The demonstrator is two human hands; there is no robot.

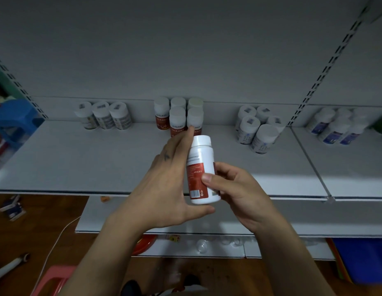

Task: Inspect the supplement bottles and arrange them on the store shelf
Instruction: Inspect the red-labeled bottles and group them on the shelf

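Note:
I hold a white supplement bottle with a red label (201,167) upright in front of the white shelf (79,163). My right hand (235,189) grips its lower half, thumb across the label. My left hand (164,184) lies flat along the bottle's left side, fingers straight and thumb under its base. Behind the bottle, a group of matching red-label bottles (178,116) stands at the shelf's back.
Three white bottles (104,117) stand at the back left, several blue-print bottles (258,129) at the right, more blue-label ones (337,127) past the slotted upright (314,82). Lower shelves, a pink stool (51,280) and a blue bin (365,259) sit below.

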